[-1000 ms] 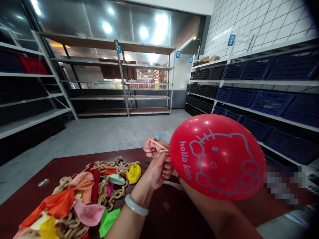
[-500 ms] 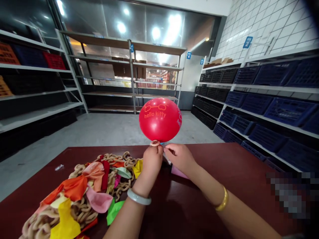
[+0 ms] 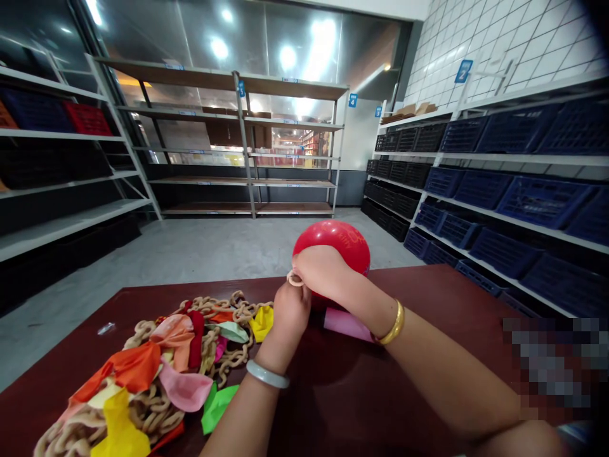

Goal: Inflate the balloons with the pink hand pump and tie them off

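Note:
An inflated red balloon (image 3: 354, 251) with printed lettering tilts to the right beyond my hands, low over the far edge of the table. My left hand (image 3: 291, 311) is closed in a pinch at its neck, where a beige ring (image 3: 295, 283) like a chain link shows above the fingers. My right hand (image 3: 321, 270) reaches across in front of the balloon, bent down at the wrist, its fingertips at the neck beside the ring. Those fingertips are mostly hidden, and so is what they pinch. Behind the right wrist lies a pink cylindrical object (image 3: 347, 325).
Left of my hands, a beige linked chain (image 3: 155, 406) lies heaped with several limp balloons, among them an orange one (image 3: 140, 365) and a green one (image 3: 217, 409). A small clear scrap (image 3: 106, 328) is on the dark red table (image 3: 328, 406). Shelves with crates (image 3: 547, 198) stand around.
The balloon has tipped from upright above my left hand down to the right. My right hand has moved left, over the balloon's front to its neck. The left hand stays at the neck.

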{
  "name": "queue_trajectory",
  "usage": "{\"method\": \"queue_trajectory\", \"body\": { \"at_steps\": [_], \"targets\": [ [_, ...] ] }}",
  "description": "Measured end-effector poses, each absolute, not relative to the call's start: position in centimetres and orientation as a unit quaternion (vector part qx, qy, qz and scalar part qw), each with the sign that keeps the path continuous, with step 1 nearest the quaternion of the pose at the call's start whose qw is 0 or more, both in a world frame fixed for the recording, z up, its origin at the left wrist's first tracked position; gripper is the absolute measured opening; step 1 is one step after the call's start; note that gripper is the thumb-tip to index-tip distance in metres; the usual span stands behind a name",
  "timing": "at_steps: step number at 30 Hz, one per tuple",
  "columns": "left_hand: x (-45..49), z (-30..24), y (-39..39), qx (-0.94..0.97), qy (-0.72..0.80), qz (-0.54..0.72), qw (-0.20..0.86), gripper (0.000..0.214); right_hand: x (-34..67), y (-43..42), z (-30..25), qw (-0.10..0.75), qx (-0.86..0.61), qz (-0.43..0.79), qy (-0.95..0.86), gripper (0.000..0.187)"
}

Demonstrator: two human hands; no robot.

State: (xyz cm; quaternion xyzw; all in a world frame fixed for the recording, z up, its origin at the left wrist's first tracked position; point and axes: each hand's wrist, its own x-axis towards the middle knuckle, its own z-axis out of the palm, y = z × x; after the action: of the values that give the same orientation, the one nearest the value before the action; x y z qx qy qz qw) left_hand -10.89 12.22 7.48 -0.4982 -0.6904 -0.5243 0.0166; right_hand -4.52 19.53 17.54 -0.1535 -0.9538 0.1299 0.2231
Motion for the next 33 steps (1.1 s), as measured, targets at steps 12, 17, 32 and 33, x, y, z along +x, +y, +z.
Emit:
{"method": "queue_trajectory", "body": {
  "at_steps": [12,17,32,33],
  "targets": [
    [-9.2,8.7,12.7,-0.245,-0.458,-0.772,-0.365,0.039,-0.2,19.6,16.6,0.258,-0.194,0.122,-0.939,0.022],
    [-8.6,9.2,12.7,-0.205,-0.436,-0.79,-0.379,0.033,0.1,18.1,16.1,0.255,-0.19,0.032,-0.948,0.022],
    [-9.4,8.7,12.3,-0.292,-0.416,-0.758,-0.408,0.04,-0.1,18.7,16.8,0.288,-0.168,0.09,-0.938,0.019],
    [-9.2,8.8,12.3,-0.288,-0.412,-0.763,-0.407,0.043,0.0,18.8,16.8,0.296,-0.16,0.103,-0.936,0.019]
  ]
}}
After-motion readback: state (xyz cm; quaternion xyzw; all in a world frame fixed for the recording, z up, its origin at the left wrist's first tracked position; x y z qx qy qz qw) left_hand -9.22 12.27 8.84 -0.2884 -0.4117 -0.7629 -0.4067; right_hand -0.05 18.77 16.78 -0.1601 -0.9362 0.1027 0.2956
